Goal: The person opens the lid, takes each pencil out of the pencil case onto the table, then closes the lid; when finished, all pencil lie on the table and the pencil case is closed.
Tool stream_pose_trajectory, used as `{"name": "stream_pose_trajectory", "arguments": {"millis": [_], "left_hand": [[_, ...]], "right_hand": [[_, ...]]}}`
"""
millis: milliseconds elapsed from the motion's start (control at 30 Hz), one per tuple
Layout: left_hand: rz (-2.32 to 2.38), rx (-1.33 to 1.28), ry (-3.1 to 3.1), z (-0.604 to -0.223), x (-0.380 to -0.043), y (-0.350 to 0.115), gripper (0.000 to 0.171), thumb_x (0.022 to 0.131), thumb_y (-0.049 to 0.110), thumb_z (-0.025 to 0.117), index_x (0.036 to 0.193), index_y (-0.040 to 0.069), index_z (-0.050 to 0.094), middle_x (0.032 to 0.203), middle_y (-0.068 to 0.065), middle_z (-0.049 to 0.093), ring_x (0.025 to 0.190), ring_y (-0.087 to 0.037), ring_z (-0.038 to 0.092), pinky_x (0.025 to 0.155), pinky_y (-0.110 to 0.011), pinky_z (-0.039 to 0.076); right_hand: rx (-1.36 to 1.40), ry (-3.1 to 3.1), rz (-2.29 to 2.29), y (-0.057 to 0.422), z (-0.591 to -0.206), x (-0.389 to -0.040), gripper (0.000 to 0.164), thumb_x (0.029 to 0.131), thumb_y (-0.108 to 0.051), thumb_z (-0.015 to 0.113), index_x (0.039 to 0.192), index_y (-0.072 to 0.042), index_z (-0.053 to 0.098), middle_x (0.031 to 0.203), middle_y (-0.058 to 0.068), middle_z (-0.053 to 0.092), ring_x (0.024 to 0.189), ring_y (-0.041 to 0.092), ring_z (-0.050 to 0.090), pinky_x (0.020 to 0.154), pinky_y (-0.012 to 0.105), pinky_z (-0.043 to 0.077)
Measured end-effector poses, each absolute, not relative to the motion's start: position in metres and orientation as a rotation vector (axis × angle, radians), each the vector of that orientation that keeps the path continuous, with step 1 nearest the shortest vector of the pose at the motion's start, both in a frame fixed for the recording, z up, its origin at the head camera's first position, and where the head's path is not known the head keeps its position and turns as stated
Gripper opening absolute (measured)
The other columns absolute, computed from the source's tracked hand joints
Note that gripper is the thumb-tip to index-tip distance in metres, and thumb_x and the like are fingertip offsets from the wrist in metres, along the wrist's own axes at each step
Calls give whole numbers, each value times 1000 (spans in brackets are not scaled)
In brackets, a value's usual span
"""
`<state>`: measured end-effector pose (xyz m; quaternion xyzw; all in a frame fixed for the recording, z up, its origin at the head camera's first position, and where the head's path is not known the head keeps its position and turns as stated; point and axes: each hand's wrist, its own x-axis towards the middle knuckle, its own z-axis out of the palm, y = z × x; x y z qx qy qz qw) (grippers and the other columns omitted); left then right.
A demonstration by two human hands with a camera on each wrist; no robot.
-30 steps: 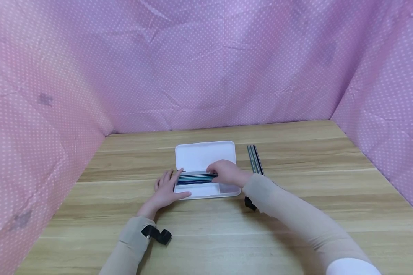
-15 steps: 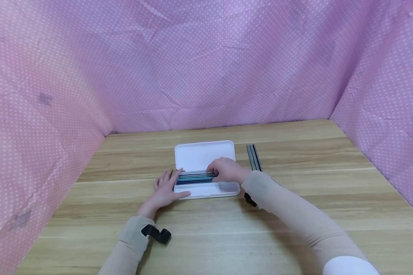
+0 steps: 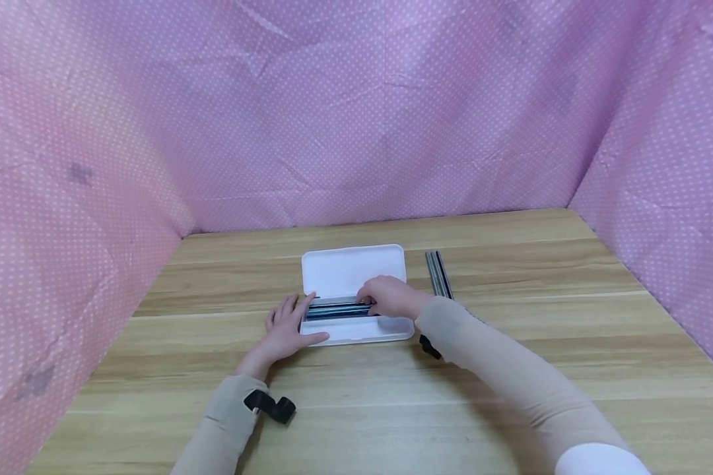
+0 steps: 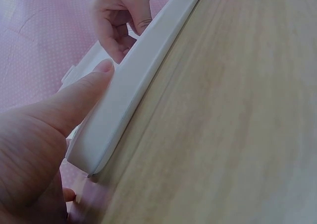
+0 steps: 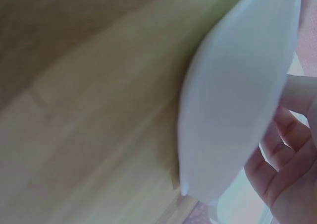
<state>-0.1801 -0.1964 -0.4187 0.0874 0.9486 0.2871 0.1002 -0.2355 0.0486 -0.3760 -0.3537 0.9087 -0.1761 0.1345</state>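
A white pencil case lies open on the table, its lid folded back. Several thin dark and teal sticks, which look like pencils, lie lengthwise in its tray. My left hand spreads around the case's left end, thumb on the front rim and fingers toward the back corner. In the left wrist view that thumb rests straight along the white wall. My right hand reaches into the tray from the right, curled fingers gripping the pencils near their right ends. Its fingertips are partly hidden.
More pencils lie side by side on the table, right of the case, partly behind my right wrist. The wooden table ends at a pink dotted cloth behind and at both sides. Each wrist wears a black strap mount.
The pencils in the tray sit slightly closer together and nearer the front than before. My right hand has shifted a little toward me. The left hand keeps its place.
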Motion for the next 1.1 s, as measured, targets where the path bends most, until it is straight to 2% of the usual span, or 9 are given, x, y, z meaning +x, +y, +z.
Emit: {"name": "stream_pose_trajectory", "arguments": {"millis": [333,700,833,1100], "left_hand": [[850,252,2800,-418,-180,-196,91,79,51,70,151,21,23,155,-25,8,140,-47,2,107,-62,-3],[857,263,2799,-418,-179,-198,93,78,55,70,151,20,23,154,-26,8,140,-47,1,107,-62,-5],[837,258,2813,-418,-179,-198,94,77,55,70,151,17,24,154,-27,9,140,-48,3,107,-63,-4],[839,261,2803,-419,-180,-198,93,78,55,69,151,20,23,155,-24,9,141,-46,2,107,-62,-4]], "right_hand": [[-1031,2634,-509,48,-379,-238,28,85,-5,68,112,-11,70,95,1,67,83,14,52,87,32,47],[-1042,2611,-619,53,-370,-236,28,85,-3,68,112,-9,70,98,4,67,83,14,54,85,33,49],[-989,2563,-751,57,-369,-237,27,86,-3,68,112,-8,69,96,6,67,83,14,56,83,32,49],[-842,2503,-1009,64,-368,-238,26,85,-6,69,111,-8,69,89,2,64,82,14,59,77,28,51]]}}
